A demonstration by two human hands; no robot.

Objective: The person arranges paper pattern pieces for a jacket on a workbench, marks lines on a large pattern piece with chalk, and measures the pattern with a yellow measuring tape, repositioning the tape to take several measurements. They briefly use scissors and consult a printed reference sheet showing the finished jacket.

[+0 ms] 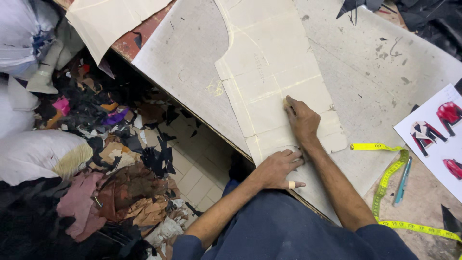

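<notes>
Head view is showing the right hand (pixel 302 119) pinching a small pale piece of chalk (pixel 287 102) between its closed fingertips, the tip touching the cardboard pattern piece (pixel 269 72), seemingly to trace along its marked lines. The left hand (pixel 278 168) is lying flat, fingers spread and empty, pressing the pattern's lower end near the counter's front edge, likely keeping it from sliding; a pale bandage is wrapping one finger. The pattern is lying on a grey sheet (pixel 192 67) covering the counter (pixel 423 202). Toward the counter's right edge a yellow measuring tape (pixel 391 175) is curling beside a teal pen (pixel 402 181), and a paper with red jacket sketches (pixel 440 132) is lying beyond. Past the front edge, leather scraps (pixel 120 183) are piling on the tiled floor (pixel 195 168).
</notes>
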